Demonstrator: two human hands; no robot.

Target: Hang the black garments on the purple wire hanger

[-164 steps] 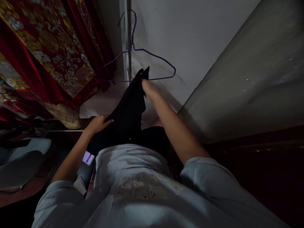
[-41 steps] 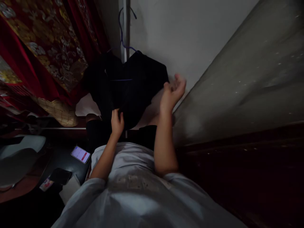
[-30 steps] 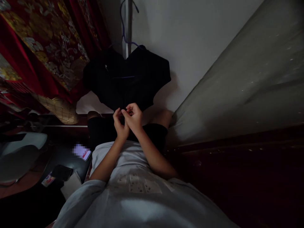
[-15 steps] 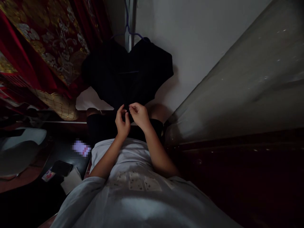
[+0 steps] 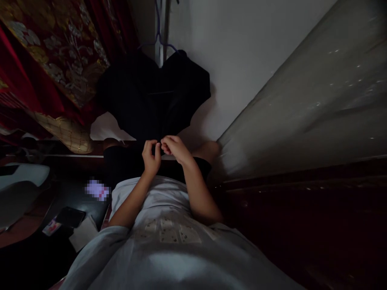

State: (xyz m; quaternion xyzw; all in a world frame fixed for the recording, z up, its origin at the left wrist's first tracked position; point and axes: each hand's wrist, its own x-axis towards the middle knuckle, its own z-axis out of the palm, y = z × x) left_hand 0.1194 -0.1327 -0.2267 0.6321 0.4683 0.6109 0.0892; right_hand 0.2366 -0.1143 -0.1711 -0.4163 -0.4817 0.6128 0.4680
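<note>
A black short-sleeved shirt [image 5: 130, 90] hangs in front of me on a thin blue hanger [image 5: 158, 37], its front edges meeting low down. There my left hand [image 5: 151, 156] pinches the dark cloth between thumb and fingers. Close beside it my right hand [image 5: 176, 149] is closed, fingers curled, on the same front edge. The two sets of fingertips almost touch. Whether a button or other small part lies between them is too dark to tell.
Red and gold patterned curtains [image 5: 65, 52] hang at the left. A phone [image 5: 71, 217] and papers [image 5: 84, 233] lie on a dark surface beside me. To the right, a large grey sheet-like surface [image 5: 296, 108] slants past the white wall [image 5: 238, 48].
My right fingers have curled in more, and my left thumb and fingertips have drawn closer together. The whole view has shifted slightly, with the shirt appearing a little further left.
</note>
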